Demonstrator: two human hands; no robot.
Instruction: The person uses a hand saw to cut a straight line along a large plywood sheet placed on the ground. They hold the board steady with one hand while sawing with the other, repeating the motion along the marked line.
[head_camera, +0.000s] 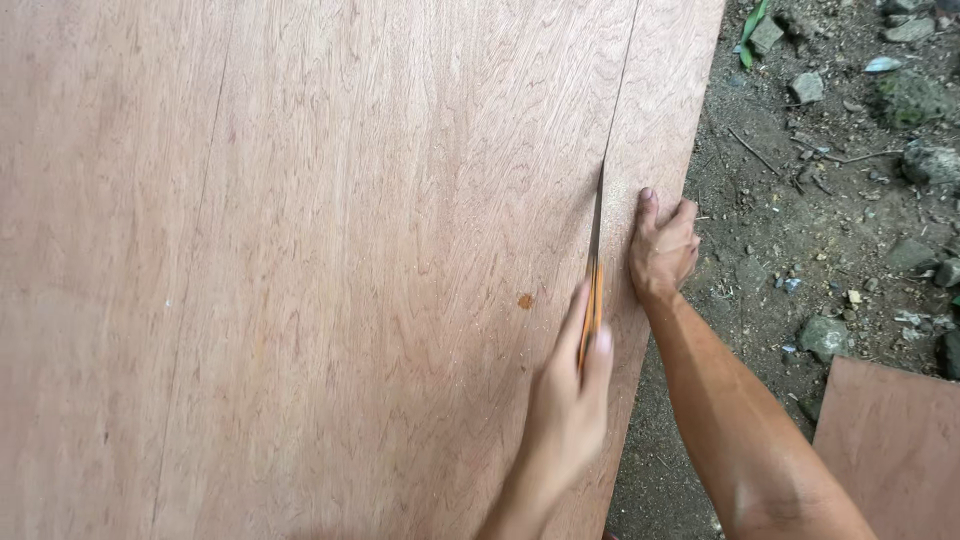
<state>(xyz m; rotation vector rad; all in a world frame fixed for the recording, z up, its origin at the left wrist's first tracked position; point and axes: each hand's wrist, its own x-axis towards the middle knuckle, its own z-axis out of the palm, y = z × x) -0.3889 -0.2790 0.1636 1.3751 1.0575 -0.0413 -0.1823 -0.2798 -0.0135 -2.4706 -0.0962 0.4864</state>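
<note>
A handsaw with an orange handle stands in a long straight cut that runs down a large sheet of reddish plywood, close to the sheet's right edge, so that only a narrow strip lies between the cut and the edge. The left hand is wrapped tight around the handle, with the forefinger laid along it toward the blade. The right hand lies flat on the strip just beside the blade, fingers curled over the sheet's edge, pressing rather than holding anything. To saw this well, it seems best to keep the blade in line with the kerf already made, use long even strokes, and keep the steadying hand clear of the teeth while it stops the thin strip from shaking or pinching the blade. To the right is bare earth strewn with stones and twigs, and a second piece of plywood shows at the lower right corner. The blade is seen edge-on, so its teeth and depth cannot be made out. Any guide line is too faint to tell from the grain, the sheet runs past the frame on three sides, and what supports it is hidden.
</note>
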